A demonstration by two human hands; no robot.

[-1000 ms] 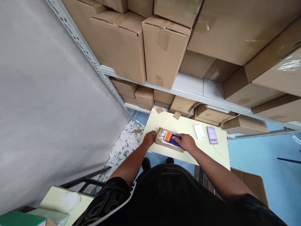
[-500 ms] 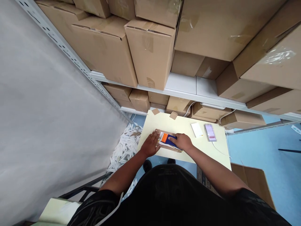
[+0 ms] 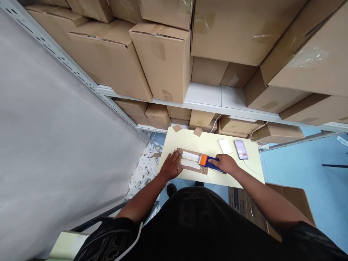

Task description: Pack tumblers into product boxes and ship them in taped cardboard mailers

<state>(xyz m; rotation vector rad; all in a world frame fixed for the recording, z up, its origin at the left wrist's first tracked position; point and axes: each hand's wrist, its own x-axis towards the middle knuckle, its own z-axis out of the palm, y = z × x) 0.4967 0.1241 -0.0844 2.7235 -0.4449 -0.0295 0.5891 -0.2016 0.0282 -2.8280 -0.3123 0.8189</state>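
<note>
A flat brown cardboard piece with a white strip along it lies on the pale yellow table. My left hand rests flat on its left end, fingers stretched out. My right hand grips a blue-handled tool with an orange head. The orange head sits on the right end of the white strip.
A white card and a phone with a cable lie at the table's far right. Two small cardboard scraps sit at its far edge. Shelves of cardboard boxes rise behind. White paper strips litter the floor at left. An open box stands at right.
My right hand has drawn the tool rightward along the cardboard, uncovering the white strip. My left hand went from curled to flat on the left end.
</note>
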